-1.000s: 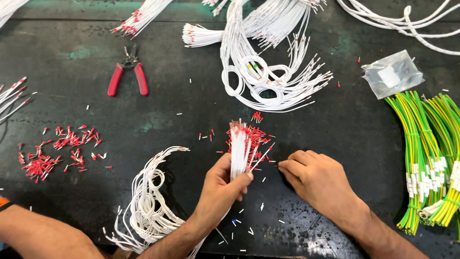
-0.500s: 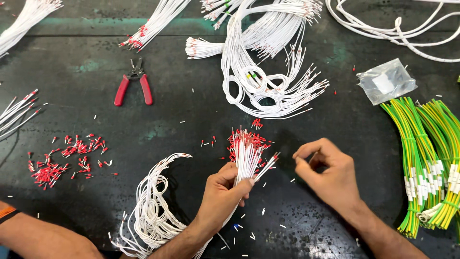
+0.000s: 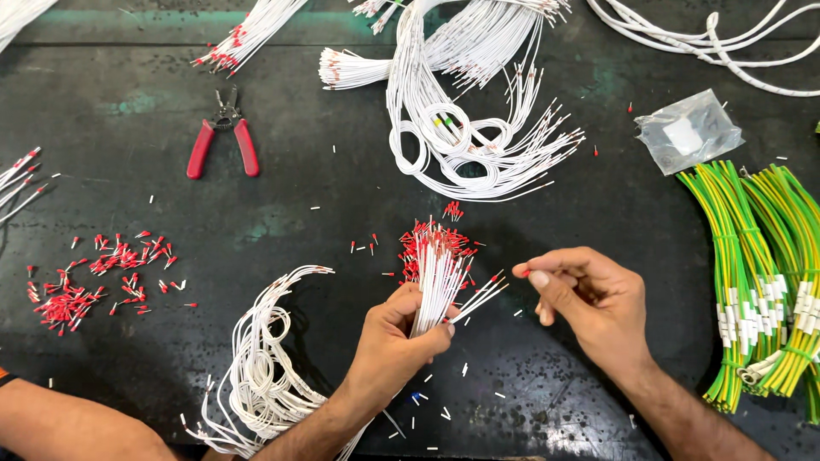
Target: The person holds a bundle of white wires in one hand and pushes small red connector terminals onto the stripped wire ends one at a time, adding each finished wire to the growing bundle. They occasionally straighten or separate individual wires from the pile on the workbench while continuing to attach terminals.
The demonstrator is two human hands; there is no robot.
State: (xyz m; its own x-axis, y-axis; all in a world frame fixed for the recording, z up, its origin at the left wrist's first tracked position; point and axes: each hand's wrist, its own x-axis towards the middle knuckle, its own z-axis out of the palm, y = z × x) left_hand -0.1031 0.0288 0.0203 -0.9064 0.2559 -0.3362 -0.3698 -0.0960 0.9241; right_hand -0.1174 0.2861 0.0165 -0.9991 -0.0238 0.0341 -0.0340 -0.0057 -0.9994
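Head view, looking down on a dark worktable. Far left, loose red ferrules lie scattered in a patch, and above them sit red-handled pliers, well apart from my hands. Low and left of centre, a looped coil of white wires trails off the table's near edge. My left hand is closed tight around the bundle of white wires that rises out of that coil — the ends stand upright and fan out, most capped in red. A few uncapped strands splay to the right, towards my right hand. That hand hovers just beside the bundle, thumb and forefinger pinched together with something red showing at the fingertips, too small to tell what, the other fingers loosely curled. Behind, at top centre, another big hank of white wires rests in loops. Further right lies a small clear plastic bag, and along the right edge, green-and-yellow wire bundles lie side by side.
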